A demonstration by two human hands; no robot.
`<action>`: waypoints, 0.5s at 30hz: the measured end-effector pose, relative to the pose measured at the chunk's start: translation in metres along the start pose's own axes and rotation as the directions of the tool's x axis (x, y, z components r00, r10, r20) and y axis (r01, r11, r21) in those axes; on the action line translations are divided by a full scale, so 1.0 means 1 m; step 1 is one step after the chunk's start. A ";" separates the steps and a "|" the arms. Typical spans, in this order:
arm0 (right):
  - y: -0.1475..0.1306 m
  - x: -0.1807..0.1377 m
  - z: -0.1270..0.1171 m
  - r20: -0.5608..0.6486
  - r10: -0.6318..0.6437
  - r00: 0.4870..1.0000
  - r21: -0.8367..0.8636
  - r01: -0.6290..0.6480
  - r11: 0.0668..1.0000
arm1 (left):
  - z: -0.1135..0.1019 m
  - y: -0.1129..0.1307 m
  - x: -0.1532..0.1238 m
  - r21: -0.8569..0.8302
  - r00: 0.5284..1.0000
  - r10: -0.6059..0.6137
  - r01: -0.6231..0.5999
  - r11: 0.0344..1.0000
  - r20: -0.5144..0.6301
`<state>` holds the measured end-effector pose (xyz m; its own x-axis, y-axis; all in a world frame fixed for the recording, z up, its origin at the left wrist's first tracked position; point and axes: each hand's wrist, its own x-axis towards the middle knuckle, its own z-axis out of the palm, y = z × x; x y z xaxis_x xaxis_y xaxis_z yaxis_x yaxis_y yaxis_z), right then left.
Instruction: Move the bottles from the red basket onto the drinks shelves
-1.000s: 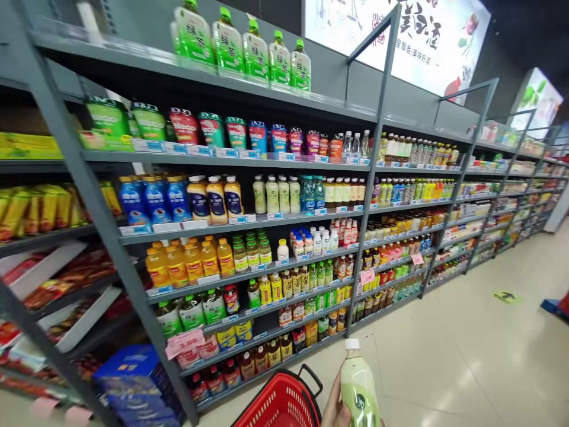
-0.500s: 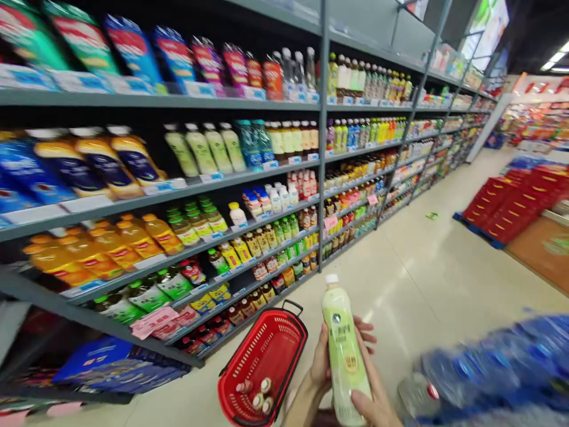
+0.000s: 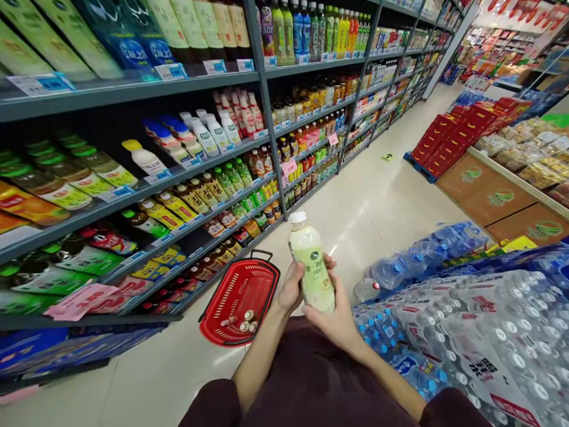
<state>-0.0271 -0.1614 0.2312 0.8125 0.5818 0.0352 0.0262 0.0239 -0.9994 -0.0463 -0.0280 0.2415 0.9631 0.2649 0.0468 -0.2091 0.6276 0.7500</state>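
Both hands hold a pale green drink bottle (image 3: pixel 316 267) with a white cap in front of my body. My left hand (image 3: pixel 291 287) wraps round its left side. My right hand (image 3: pixel 335 314) grips the lower right side, its thumb across the bottle's base. The bottle stands nearly upright, leaning a little to the left at the top, label towards me. To the left on the floor is a red shopping basket (image 3: pixel 222 284) with a black handle. Several small bottles (image 3: pixel 248 320) with pale caps lie at its near end.
Drink shelves (image 3: pixel 178 89) run along the left side. Shrink-wrapped water bottles (image 3: pixel 471 320) are piled close on my right. Farther off stand red boxes (image 3: pixel 462 139) on a blue pallet and a cardboard-sided display (image 3: pixel 489 193). Tiled floor (image 3: pixel 355 213) stretches ahead between them.
My view has tilted down and turned right, so more of the water packs and my sleeves show. The bottle stays in both hands and appears less close to the camera.
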 end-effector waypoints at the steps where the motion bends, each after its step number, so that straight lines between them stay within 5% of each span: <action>1: 0.005 0.001 0.002 -0.060 -0.002 0.998 0.001 0.002 1.000 | -0.001 0.000 -0.003 0.054 0.999 0.008 -0.006 0.998 -0.032; 4: 0.022 0.006 0.006 -0.090 0.010 0.996 0.071 -0.004 0.997 | -0.003 0.005 -0.015 0.254 0.985 0.068 -0.026 0.967 -0.158; 8: 0.049 0.011 0.014 0.220 0.142 0.965 0.294 -0.204 0.934 | -0.006 0.018 -0.031 0.459 0.928 0.233 -0.078 0.885 -0.291; 15: 0.065 0.005 0.035 0.667 0.290 0.686 0.370 -0.643 0.671 | -0.015 0.030 -0.053 0.572 0.832 0.412 -0.144 0.807 -0.372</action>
<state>-0.0415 -0.1285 0.1667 0.1766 0.9486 -0.2626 -0.7202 -0.0574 -0.6914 -0.1060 -0.0124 0.2518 0.6522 0.7511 0.1023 -0.2105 0.0497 0.9763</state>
